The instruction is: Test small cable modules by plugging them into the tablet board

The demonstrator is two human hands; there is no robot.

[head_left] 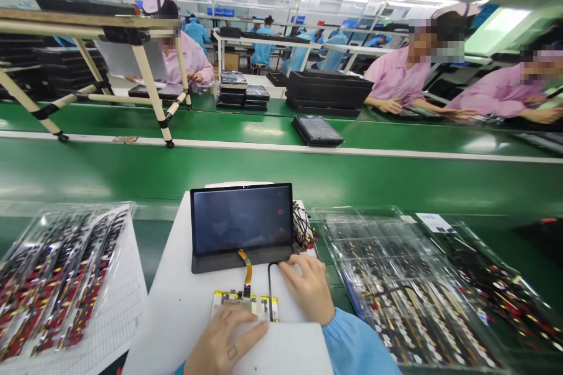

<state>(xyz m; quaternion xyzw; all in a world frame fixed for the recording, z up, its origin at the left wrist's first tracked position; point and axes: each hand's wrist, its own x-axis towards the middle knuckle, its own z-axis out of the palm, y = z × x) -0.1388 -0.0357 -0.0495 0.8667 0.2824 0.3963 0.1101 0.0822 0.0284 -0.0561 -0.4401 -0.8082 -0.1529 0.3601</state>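
The left hand [226, 337] is spreading thumb and forefinger over the circuit board [234, 297], which is lying on the white counter [162, 304] in front of the display screen [240, 220]. The right hand [309, 286] is resting its fingertips by the black cable's [270, 290] upper bend, and whether they're pinching it, I can't tell

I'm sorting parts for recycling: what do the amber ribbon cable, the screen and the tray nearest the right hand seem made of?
Ribbon cable: probably thin plastic film, amber and glossy, bending in a curve.
Screen: likely glass, dark and smooth, with faint reflections.
Tray: apparently clear plastic, shiny-edged, with parts showing through.
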